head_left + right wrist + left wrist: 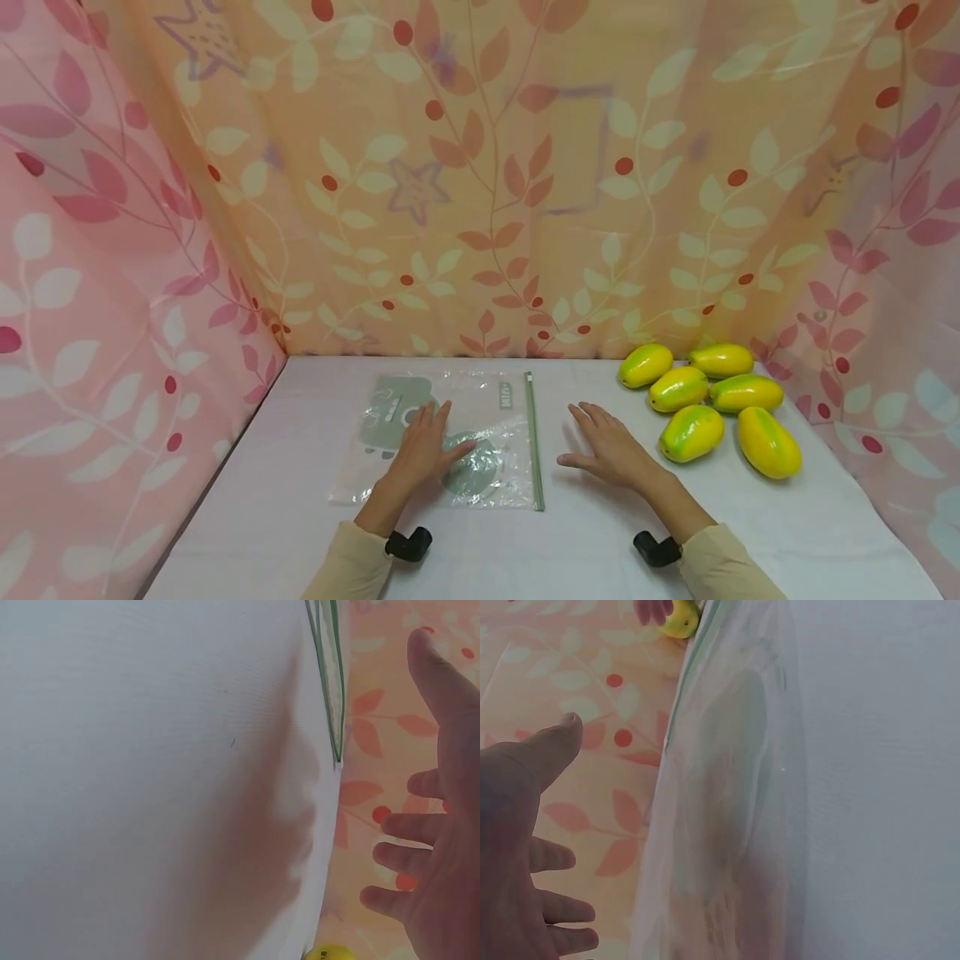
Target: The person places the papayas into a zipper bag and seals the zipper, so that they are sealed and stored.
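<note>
A clear plastic zip bag (517, 454) with a green cartoon print lies flat on the white table, its green zip edge toward the right. Over the bag hovers my left hand (423, 446), fingers straight and thumb spread, holding nothing; the left wrist view shows a gap between that hand (532, 825) and the bag (727, 750). My right hand (607, 446) is held above the table between the zip edge and the fruit, its fingers extended and holding nothing. Several yellow-green mangoes (692, 433) sit in a group to the right of my right hand.
The white table (255, 467) reaches back to an orange leaf-patterned curtain (465, 250). Pink patterned curtains (90, 333) hang along both sides. A black wrist camera (409, 545) is strapped to each wrist.
</note>
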A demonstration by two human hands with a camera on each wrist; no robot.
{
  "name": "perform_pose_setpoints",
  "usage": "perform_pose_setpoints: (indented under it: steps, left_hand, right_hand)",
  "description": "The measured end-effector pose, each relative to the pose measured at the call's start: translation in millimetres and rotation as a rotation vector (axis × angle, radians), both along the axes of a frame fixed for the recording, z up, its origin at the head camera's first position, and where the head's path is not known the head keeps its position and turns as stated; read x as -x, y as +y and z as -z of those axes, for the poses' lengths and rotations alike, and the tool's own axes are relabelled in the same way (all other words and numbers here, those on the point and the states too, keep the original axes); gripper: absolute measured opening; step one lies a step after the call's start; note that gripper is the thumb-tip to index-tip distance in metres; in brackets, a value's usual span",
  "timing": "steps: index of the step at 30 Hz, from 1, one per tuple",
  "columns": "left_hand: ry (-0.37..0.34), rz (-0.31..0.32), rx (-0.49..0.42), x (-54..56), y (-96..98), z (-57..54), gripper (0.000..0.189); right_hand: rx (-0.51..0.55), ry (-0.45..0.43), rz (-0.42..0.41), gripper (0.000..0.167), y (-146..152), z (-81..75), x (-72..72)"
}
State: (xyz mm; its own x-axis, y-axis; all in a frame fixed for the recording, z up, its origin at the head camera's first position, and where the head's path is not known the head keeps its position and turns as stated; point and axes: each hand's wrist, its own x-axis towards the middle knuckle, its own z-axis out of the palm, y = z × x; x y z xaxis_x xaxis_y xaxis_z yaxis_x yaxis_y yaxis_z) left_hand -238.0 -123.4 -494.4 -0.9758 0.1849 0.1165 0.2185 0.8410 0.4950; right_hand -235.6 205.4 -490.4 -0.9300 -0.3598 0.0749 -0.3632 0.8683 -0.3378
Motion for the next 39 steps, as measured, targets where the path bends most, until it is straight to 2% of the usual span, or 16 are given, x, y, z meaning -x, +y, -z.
perform_pose_setpoints:
  steps: [9,18,24,32,39]
  left_hand:
    - [-0.017,0.036,-0.037,4.5,6.6,-0.9,0.083]
    - [-0.014,0.059,-0.047,6.5,22.1,-3.6,0.075]
    - [-0.042,0.079,-0.077,6.9,34.0,-3.3,0.069]
    - [-0.054,0.106,-0.039,5.5,49.8,-1.5,0.068]
    - [-0.056,0.125,-0.033,3.4,61.0,-1.2,0.065]
  right_hand:
    - [0.068,-0.083,-0.031,0.096,-1.5,1.7,5.8]
    - [0.068,-0.056,-0.089,0.093,-3.0,3.0,9.0]
    - [0.071,-0.098,-0.106,0.092,-7.8,2.4,9.8]
    - [0.063,-0.140,-0.126,0.090,-13.1,5.8,11.4]
    - [0.038,-0.114,-0.165,0.091,-15.1,8.4,12.9]
